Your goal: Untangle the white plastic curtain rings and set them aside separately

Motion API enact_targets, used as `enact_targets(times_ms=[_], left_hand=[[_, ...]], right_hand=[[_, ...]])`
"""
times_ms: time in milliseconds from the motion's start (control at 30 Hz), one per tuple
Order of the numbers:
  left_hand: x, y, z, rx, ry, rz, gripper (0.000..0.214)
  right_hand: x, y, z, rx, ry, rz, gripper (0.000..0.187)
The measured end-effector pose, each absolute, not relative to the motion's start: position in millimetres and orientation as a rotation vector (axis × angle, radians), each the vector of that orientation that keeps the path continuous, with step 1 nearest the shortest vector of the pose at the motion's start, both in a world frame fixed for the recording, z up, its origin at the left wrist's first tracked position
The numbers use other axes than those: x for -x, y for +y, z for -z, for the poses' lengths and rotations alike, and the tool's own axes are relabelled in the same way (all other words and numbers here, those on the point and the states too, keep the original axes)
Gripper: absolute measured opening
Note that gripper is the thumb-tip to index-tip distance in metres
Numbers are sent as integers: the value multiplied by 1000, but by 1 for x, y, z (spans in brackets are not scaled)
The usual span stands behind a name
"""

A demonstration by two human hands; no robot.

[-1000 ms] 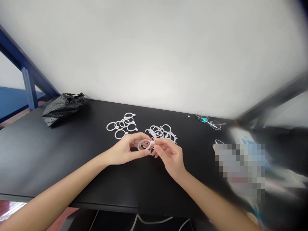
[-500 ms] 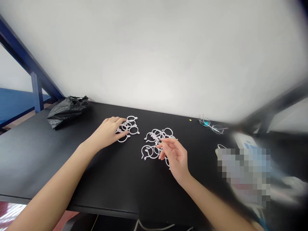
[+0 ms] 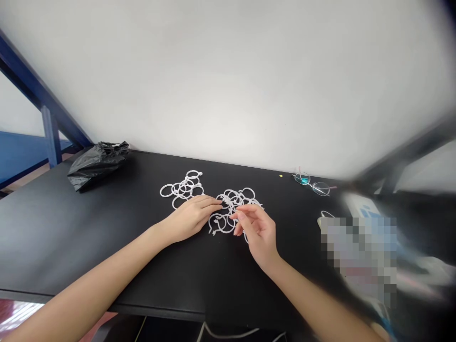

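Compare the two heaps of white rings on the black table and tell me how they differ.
The left heap lies flat, rings loosely overlapped; the right heap is denser and tangled. The left hand reaches the right heap with its fingertips and the right hand hovers over it; the left heap lies beyond the left hand. Some right-heap rings look unclasped, left-heap rings closed. Both are white plastic rings.

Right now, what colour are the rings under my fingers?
White, with no pattern; the head view shows the rings clearly against the black table.
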State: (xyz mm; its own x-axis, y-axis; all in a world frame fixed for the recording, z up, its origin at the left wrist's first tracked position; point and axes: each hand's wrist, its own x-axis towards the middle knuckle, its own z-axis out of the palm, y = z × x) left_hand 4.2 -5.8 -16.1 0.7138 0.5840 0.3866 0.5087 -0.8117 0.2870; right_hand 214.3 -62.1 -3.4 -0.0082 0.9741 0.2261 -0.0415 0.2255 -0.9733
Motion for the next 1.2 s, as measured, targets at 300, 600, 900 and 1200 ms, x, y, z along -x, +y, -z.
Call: enact_targets(times_ms=[300,600,900,1200], left_hand=[[-3,1,20,-2735,853,-719,22],[-2,-3,16,-2578,886,-1065,16],[-7,-9,5,-2310,906,-1210,13],[-7,-10,-2,-1818,889,-1144,12]], right_hand=[[-214,-62,3,997,-1297,-1057,9],[-214,-62,3,1012,-1294,-1041,9],[-213,-63,2,1023,-1295,-1034,10],[-214,-63,1,1027,-1302,-1019,12]])
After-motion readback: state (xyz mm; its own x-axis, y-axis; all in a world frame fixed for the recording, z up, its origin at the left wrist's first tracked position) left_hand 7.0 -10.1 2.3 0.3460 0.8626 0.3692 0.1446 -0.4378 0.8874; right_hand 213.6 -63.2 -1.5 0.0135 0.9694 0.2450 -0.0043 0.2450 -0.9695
